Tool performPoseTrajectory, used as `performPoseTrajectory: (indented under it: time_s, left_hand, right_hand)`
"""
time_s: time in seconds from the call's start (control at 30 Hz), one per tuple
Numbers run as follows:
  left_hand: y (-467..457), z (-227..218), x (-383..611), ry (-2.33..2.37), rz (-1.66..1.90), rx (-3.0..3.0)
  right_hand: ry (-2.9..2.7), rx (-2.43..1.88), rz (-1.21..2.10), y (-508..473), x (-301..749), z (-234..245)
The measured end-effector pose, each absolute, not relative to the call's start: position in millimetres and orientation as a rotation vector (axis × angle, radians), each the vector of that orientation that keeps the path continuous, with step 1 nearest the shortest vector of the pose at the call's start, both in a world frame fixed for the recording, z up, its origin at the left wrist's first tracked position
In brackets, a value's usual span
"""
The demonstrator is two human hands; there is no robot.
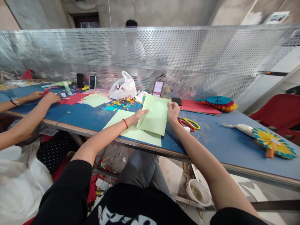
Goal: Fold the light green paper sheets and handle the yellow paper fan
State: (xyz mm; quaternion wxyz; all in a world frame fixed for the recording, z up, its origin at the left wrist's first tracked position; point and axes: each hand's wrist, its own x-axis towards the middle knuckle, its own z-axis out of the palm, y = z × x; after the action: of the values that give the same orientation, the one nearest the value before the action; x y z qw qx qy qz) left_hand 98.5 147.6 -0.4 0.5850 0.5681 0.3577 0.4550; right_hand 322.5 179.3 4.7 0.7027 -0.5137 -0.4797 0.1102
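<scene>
A light green sheet of paper (154,115) lies on the blue table (217,140), on top of a second, larger light green sheet (138,133). My left hand (140,114) rests flat on the top sheet's left edge, fingers stretched out. My right hand (172,110) is closed in a pinch on the same sheet's upper right edge. A red band circles my left wrist. Scissors (190,123) with red and yellow handles lie just right of my right hand.
A person's two arms (35,103) reach in from the left near red paper. A white plastic bag (123,86), two phones, glue, paper scraps, a red sheet, folded paper fans (220,103) and a yellow-blue paper flower (273,142) lie on the table. A mesh screen stands behind.
</scene>
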Motion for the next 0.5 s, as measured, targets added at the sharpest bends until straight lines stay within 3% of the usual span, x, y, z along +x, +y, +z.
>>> performPoseTrajectory:
  time_s: [0.5]
  left_hand:
    - [133.5, 11.4, 103.1, 0.938, 0.884, 1.201]
  right_hand:
    - [-1.133, -1.174, 0.208, 176.6, 332.9, 1.5]
